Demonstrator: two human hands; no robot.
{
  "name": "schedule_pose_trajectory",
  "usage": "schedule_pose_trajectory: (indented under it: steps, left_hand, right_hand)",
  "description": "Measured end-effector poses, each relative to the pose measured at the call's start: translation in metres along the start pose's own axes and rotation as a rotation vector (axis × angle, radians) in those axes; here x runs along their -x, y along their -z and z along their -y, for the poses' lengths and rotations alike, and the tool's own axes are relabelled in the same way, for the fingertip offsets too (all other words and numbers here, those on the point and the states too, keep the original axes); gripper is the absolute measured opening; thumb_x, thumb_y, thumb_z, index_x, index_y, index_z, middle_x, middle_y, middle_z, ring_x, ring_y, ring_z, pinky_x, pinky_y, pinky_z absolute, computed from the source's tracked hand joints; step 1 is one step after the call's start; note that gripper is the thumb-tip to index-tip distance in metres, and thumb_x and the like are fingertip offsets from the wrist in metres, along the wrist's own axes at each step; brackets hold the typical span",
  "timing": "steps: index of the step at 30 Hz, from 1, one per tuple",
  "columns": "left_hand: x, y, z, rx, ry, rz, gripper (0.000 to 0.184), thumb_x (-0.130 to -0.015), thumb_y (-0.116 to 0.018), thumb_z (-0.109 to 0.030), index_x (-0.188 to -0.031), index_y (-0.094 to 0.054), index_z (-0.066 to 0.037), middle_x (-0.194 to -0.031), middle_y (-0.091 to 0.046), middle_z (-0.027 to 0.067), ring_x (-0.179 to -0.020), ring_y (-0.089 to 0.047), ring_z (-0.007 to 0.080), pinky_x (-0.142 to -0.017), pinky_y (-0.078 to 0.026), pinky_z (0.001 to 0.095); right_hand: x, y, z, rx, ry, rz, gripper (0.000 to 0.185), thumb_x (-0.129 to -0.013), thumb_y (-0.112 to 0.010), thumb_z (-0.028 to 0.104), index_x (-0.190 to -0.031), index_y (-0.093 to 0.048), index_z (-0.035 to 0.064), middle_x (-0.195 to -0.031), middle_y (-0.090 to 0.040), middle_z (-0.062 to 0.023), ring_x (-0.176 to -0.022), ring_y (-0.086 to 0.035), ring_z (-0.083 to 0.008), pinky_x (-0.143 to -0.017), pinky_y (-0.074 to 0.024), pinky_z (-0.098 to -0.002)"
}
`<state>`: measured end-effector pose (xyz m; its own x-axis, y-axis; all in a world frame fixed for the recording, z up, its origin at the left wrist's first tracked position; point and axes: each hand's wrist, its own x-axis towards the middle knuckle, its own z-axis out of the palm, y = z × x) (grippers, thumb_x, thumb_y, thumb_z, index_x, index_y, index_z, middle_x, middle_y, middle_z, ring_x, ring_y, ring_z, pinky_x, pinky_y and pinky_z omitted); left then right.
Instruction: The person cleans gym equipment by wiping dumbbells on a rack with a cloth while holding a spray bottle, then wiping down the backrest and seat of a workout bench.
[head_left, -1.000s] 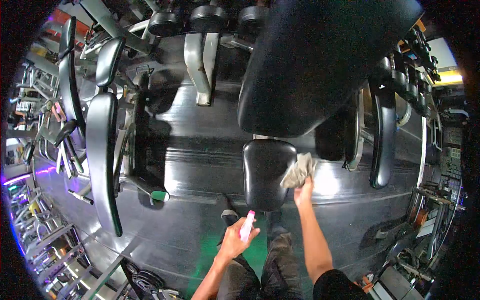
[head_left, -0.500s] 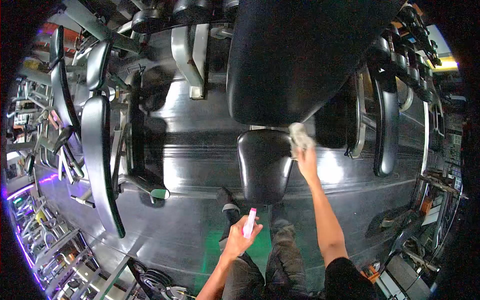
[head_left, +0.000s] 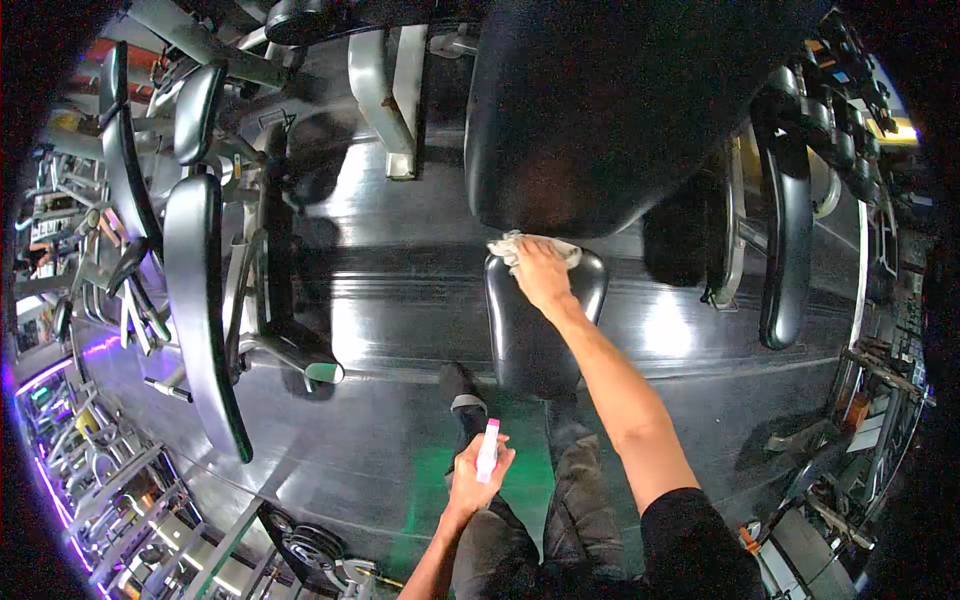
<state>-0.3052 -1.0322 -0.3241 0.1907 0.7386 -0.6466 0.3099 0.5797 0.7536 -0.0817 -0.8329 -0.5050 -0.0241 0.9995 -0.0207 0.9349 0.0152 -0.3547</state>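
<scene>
My right hand (head_left: 543,273) presses a crumpled pale cloth (head_left: 510,247) onto the far end of a small black padded seat (head_left: 535,345). Just beyond the seat rises a large black backrest pad (head_left: 600,120). Held low above my legs, my left hand (head_left: 478,485) is closed around a white bottle with a pink top (head_left: 488,452). The bottle points away from me, nearer to me than the seat.
Another bench with a long black pad (head_left: 197,300) stands at the left, and a further black pad (head_left: 787,240) at the right. A grey metal leg (head_left: 385,110) is beyond on the dark floor. Dumbbells (head_left: 835,135) line the upper right.
My right hand has moved the cloth from the seat's right edge across to its far end, further left. My left hand still holds the bottle, slightly lower and to the left.
</scene>
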Motion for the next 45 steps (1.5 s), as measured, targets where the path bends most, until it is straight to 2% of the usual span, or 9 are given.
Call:
schedule_pose_trajectory:
  steps: [4,6,10,17,22,26,30,34,45]
  left_hand:
    - [0.001,-0.002,-0.002,-0.025,0.028,-0.028,0.021,-0.082,-0.068,-0.008,-0.102,-0.060,-0.003,-0.077,-0.062,0.0041,-0.063,-0.056,0.0096,-0.059,-0.047,0.0274]
    - [0.003,-0.002,-0.011,-0.023,0.045,-0.019,0.021,-0.083,-0.068,-0.008,-0.102,-0.060,-0.003,-0.076,-0.062,0.0041,-0.063,-0.055,0.0095,-0.059,-0.047,0.0273]
    - [0.004,-0.006,-0.021,0.036,0.067,-0.047,0.021,-0.083,-0.067,-0.008,-0.102,-0.060,-0.003,-0.075,-0.062,0.0031,-0.062,-0.054,0.0085,-0.058,-0.046,0.0265]
    - [0.000,-0.026,-0.026,0.059,0.029,-0.044,0.020,-0.083,-0.067,-0.008,-0.101,-0.060,-0.002,-0.073,-0.060,0.0011,-0.062,-0.052,0.0076,-0.058,-0.045,0.0255]
    - [0.003,-0.038,-0.032,-0.026,-0.062,-0.006,0.020,-0.082,-0.069,-0.006,-0.100,-0.061,-0.003,-0.075,-0.059,0.0008,-0.063,-0.053,0.0073,-0.058,-0.045,0.0252]
    - [0.006,-0.042,-0.032,0.015,-0.022,-0.011,0.021,-0.082,-0.067,-0.005,-0.102,-0.060,-0.003,-0.075,-0.059,0.0006,-0.061,-0.053,0.0066,-0.055,-0.044,0.0239]
    - [0.009,-0.034,-0.058,0.181,0.023,0.021,0.023,-0.084,-0.065,-0.004,-0.105,-0.057,-0.001,-0.076,-0.059,0.0016,-0.059,-0.054,0.0071,-0.053,-0.044,0.0225]
    - [0.012,-0.025,-0.061,0.097,-0.056,0.064,0.021,-0.084,-0.063,-0.002,-0.104,-0.056,0.000,-0.077,-0.060,0.0023,-0.060,-0.055,0.0079,-0.055,-0.046,0.0233]
    - [0.019,0.029,-0.043,0.034,-0.106,-0.036,0.017,-0.085,-0.059,-0.003,-0.101,-0.055,-0.001,-0.077,-0.061,0.0047,-0.060,-0.058,0.0094,-0.055,-0.048,0.0249]
  right_hand:
    - [-0.012,-0.022,0.039,0.067,0.272,0.008,0.025,-0.082,-0.053,0.012,-0.105,-0.064,0.0122,-0.108,-0.063,-0.0052,-0.109,-0.056,-0.0226,-0.101,-0.0367,-0.0419]
    - [-0.017,-0.031,0.058,0.094,0.302,0.303,0.020,-0.084,-0.054,0.015,-0.099,-0.067,0.0175,-0.105,-0.064,-0.0011,-0.108,-0.057,-0.0215,-0.100,-0.0364,-0.0433]
    - [-0.022,-0.049,0.065,0.232,0.412,0.385,0.017,-0.087,-0.053,0.020,-0.093,-0.069,0.0232,-0.096,-0.066,-0.0006,-0.097,-0.063,-0.0203,-0.091,-0.0431,-0.0402]
    - [-0.028,0.011,0.011,-0.119,0.357,0.205,0.024,-0.074,-0.063,0.003,-0.097,-0.064,0.0079,-0.102,-0.061,-0.0063,-0.101,-0.060,-0.0227,-0.086,-0.0512,-0.0325]
    - [-0.005,0.040,-0.054,-0.047,0.074,0.270,0.043,-0.078,-0.061,0.006,-0.120,-0.057,0.0124,-0.130,-0.053,-0.0128,-0.119,-0.052,-0.0301,-0.094,-0.0483,-0.0384]
    - [0.028,0.049,-0.104,-0.114,-0.135,0.338,0.043,-0.075,-0.063,0.008,-0.117,-0.055,0.0075,-0.128,-0.052,-0.0110,-0.117,-0.052,-0.0284,-0.093,-0.0485,-0.0395]
    - [0.065,0.039,-0.122,-0.316,-0.250,0.105,0.036,-0.078,-0.059,0.007,-0.113,-0.054,0.0042,-0.123,-0.051,-0.0118,-0.112,-0.053,-0.0315,-0.093,-0.0472,-0.0416]
    - [0.102,0.027,-0.113,-0.429,-0.300,-0.141,0.035,-0.080,-0.058,0.007,-0.114,-0.053,0.0015,-0.125,-0.049,-0.0179,-0.110,-0.052,-0.0388,-0.092,-0.0461,-0.0429]
    - [0.296,-0.017,0.014,-0.440,-0.652,-0.051,0.041,-0.082,-0.055,0.007,-0.122,-0.048,-0.0004,-0.122,-0.047,-0.0269,-0.112,-0.046,-0.0446,-0.096,-0.0410,-0.0454]
